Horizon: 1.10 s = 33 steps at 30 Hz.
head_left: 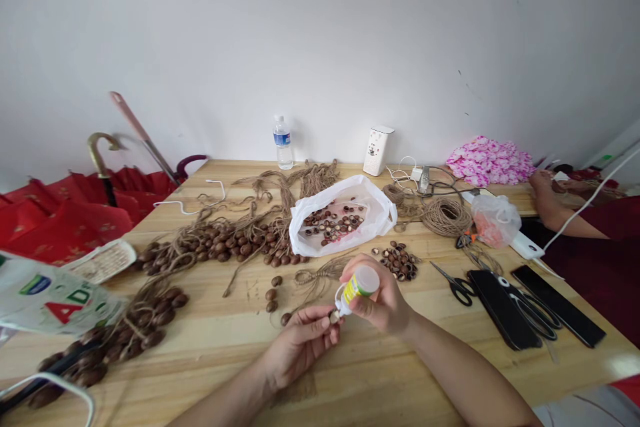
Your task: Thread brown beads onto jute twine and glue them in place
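Note:
Pinched in the fingers of my left hand [307, 340] is a nut shell half [335, 315], its pale inside showing. My right hand [385, 300] grips a small white glue bottle [363, 281] with a yellow-green label, tipped so its nozzle meets or nearly meets the shell. Just beyond, a pile of brown shell halves [399, 260] lies on the wooden table [215, 347]. A white plastic bag [345, 213] holds more shell pieces. Twine strands [325, 271] lie behind my hands, and several whole brown nuts [271, 295] sit to their left.
Nuts strung on twine [220, 243] spread across the left side. On the right are scissors [456, 285], larger scissors [533, 307], a black phone [503, 310] and a twine coil [447, 217]. A water bottle [283, 143] stands by the wall. Another person's arm [565, 213] rests far right.

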Each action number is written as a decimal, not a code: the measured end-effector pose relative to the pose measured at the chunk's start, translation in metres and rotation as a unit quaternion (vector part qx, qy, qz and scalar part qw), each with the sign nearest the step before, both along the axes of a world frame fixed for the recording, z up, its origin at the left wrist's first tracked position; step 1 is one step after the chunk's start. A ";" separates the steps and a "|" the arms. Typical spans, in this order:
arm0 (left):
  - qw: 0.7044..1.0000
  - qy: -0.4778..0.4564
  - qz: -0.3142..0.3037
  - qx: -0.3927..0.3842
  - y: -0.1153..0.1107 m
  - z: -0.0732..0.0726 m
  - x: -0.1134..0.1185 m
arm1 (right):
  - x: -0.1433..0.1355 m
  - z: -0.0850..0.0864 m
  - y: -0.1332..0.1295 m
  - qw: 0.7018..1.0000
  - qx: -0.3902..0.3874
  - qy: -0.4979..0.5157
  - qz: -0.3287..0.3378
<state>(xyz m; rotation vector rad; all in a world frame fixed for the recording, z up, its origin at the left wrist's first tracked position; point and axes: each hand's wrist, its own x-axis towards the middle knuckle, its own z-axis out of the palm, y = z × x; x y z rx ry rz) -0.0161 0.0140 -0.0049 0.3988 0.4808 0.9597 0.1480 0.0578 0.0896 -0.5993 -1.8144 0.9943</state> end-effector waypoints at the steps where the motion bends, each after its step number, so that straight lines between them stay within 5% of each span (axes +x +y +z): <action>1: 1.000 -0.001 0.001 0.000 0.000 0.000 0.000 | 0.000 0.000 0.000 1.000 0.002 -0.003 0.006; 33: 0.999 0.011 -0.029 0.023 -0.001 0.001 0.000 | -0.004 -0.010 -0.002 1.000 -0.015 0.015 -0.009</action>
